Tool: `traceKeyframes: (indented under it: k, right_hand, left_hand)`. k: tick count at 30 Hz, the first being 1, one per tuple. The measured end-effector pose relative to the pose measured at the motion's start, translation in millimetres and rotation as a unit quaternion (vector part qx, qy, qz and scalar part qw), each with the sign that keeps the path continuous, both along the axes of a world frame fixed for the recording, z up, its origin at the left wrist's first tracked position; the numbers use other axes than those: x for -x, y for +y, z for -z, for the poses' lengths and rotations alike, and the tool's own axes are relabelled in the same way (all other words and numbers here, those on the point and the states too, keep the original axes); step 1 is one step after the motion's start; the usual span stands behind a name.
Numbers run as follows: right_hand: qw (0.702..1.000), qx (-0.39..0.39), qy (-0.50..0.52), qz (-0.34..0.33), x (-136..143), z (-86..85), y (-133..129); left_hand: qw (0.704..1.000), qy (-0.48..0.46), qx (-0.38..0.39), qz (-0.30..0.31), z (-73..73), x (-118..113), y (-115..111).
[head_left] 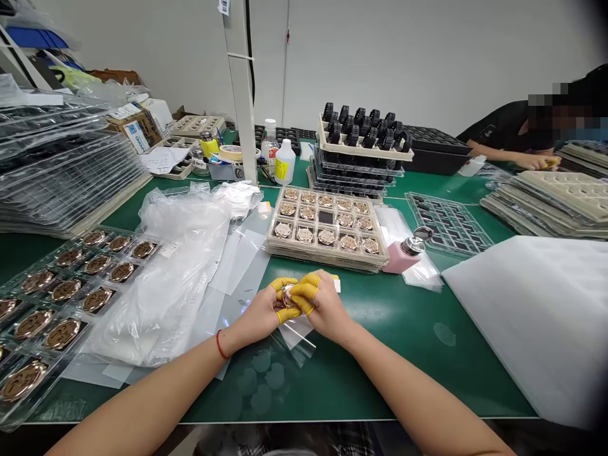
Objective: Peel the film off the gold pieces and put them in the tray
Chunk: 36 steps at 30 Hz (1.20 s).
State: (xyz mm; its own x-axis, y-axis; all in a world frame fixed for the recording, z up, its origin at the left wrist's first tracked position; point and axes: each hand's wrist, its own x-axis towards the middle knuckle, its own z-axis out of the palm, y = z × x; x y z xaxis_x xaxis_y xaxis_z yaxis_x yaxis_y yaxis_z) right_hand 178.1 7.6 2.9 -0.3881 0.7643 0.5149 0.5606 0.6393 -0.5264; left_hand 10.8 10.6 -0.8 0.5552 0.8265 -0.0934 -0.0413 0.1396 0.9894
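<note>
Yellow finger cots cover several fingertips on both of my hands. My left hand (266,309) is closed around the rim of a rose-gold watch case (287,296), held above the table. Fingers of my right hand (323,303) press on the case from the other side and partly hide it. Behind my hands stands a stack of trays (327,258); its top tray carries rose-gold watch cases in rows, with one dark bare compartment (325,217). Beneath my hands lie a small white sheet and clear film (299,335).
A clear tray of watch cases (97,266) and a plastic bag (156,297) lie left. A pink pump bottle (401,256) stands right of the stack, near white foam sheets (532,304). Black watches (365,130) fill a rear tray. A co-worker's hand (536,161) is far right.
</note>
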Motion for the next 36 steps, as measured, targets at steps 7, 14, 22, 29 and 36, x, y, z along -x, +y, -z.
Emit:
traceKeyframes:
  k: [7, 14, 22, 29, 36]
  right_hand:
    - [0.976, 0.111, 0.112, 0.149, -17.1, 4.7, 13.4]
    - [0.948, 0.301, 0.060, 0.087, -16.4, -3.5, 8.7]
    - [0.977, 0.200, -0.058, 0.054, -7.9, -7.0, -2.5]
    - [0.990, 0.123, -0.069, 0.029, -4.7, -14.3, -11.1]
    - [0.882, 0.389, 0.262, 0.047, -10.0, -18.8, -1.9]
  left_hand:
    - [0.997, 0.034, -0.007, -0.063, 1.8, 0.3, -2.3]
    - [0.994, -0.013, -0.072, -0.082, 3.0, 5.1, 2.1]
    - [0.996, 0.011, -0.073, -0.049, 2.6, 6.2, 0.4]
    - [0.994, -0.051, 0.014, -0.096, 2.2, 3.7, 6.4]
    - [0.998, -0.019, 0.021, -0.060, 2.7, 2.5, 6.2]
